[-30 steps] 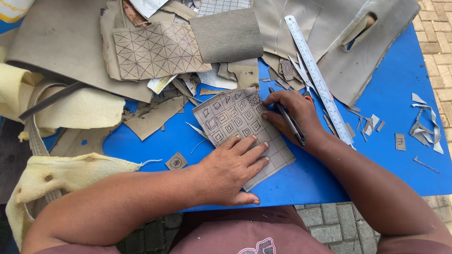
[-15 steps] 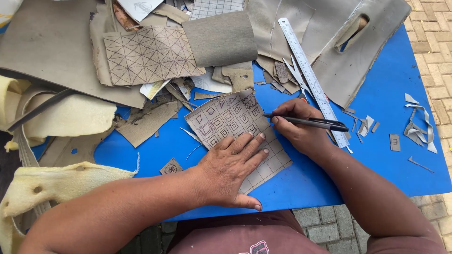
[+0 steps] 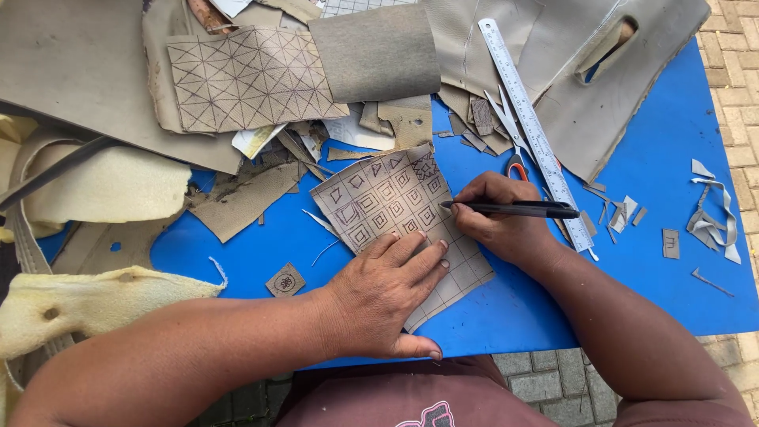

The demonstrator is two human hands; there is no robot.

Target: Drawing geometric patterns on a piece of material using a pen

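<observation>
Far out to the left of the left hand's grip, yellow foam (image 3: 95, 190) lies piled on the blue surface (image 3: 672, 292), with a second lump of foam (image 3: 87, 304) just below it. A small square scrap (image 3: 285, 281) sits just left of that hand, apart from it. The left hand (image 3: 383, 296) lies flat, fingers spread wide, palm pressing the near end of the gridded leather piece (image 3: 399, 217); nothing is held in it, it only pins the piece down. Above and to the left of it, a bigger piece marked with a triangle pattern (image 3: 249, 79) rests on the heap of tan offcuts. The gridded piece lies between the two hands, tilted, small shapes drawn in its squares. The right hand (image 3: 502, 221) has its grip closed around a black pen (image 3: 514, 209), tip touching the piece's right edge. Just beyond that hand, orange-handled scissors (image 3: 510, 138) and a long metal ruler (image 3: 531, 130) lie slanted. Further right, grey snippets (image 3: 711, 217) are scattered about.
</observation>
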